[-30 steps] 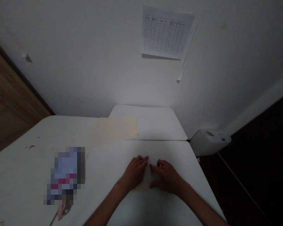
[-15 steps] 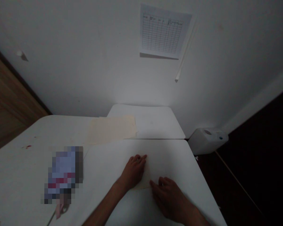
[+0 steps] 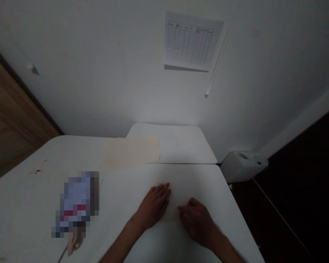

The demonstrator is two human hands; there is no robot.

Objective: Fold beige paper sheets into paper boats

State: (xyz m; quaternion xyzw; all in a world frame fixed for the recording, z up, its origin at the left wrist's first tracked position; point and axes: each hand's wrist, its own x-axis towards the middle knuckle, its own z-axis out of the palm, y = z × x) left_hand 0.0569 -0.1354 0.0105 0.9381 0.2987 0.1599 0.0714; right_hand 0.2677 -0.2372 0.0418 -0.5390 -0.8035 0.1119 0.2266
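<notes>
A small, thin cream sheet (image 3: 170, 214) lies on the white table, its outline faint against the surface. My left hand (image 3: 155, 204) rests flat over its left part, fingers stretched forward and close together, hiding much of it. Just beyond the sheet's right edge is my right hand (image 3: 196, 221), its fingers curled in and one digit pointing left towards the edge. Whether anything is between those fingers is too dark to tell.
Larger cream sheets (image 3: 131, 150) lie across the tabletops behind my hands. To the left is a blurred-out blue and red item (image 3: 75, 199). A white plastic jug (image 3: 244, 166) stands beyond the table's right side. A printed chart (image 3: 190, 44) hangs on the wall.
My right hand has shifted slightly right and up, away from the sheet's edge. My left hand has flattened, its fingers straighter. The view has tilted slightly.
</notes>
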